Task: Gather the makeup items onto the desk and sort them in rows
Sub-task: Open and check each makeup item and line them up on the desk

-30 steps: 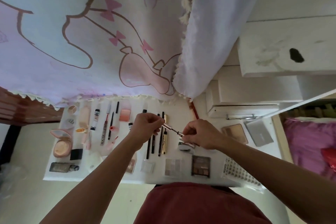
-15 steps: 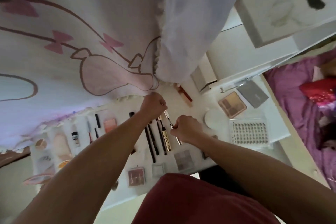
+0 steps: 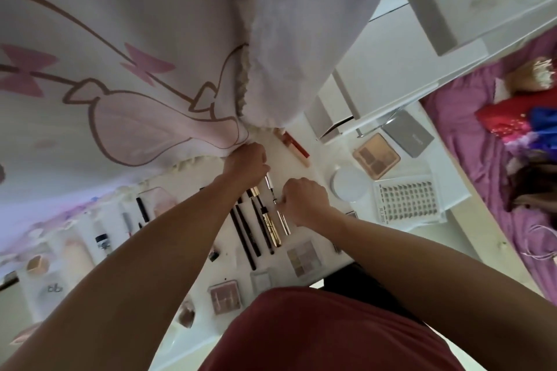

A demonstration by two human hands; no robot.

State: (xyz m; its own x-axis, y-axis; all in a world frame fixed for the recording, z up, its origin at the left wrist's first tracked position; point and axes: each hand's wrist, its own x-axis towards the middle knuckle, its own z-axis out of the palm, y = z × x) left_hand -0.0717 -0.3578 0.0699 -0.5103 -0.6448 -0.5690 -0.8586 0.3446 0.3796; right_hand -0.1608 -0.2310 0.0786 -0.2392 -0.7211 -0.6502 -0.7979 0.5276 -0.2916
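On the white desk (image 3: 301, 178) lie rows of makeup. My left hand (image 3: 247, 164) pinches the cap end of a slim rose-gold wand (image 3: 270, 185). My right hand (image 3: 304, 200) grips its silver tube (image 3: 283, 221), and the two parts meet between the hands. Just left of them lie a gold tube (image 3: 271, 227) and black pencils (image 3: 245, 233) side by side. Eyeshadow palettes (image 3: 303, 257) sit along the near edge.
A pink printed curtain (image 3: 120, 69) hangs over the desk's far side. At the right lie a tan palette (image 3: 376, 155), a grey case (image 3: 411, 137), a round white compact (image 3: 349, 184) and a lash tray (image 3: 407, 200). A purple bed (image 3: 512, 159) stands beyond.
The view has tilted and swung right. Both hands have come closer together over the desk, and the wand now sits deeper in its tube beside the gold one.
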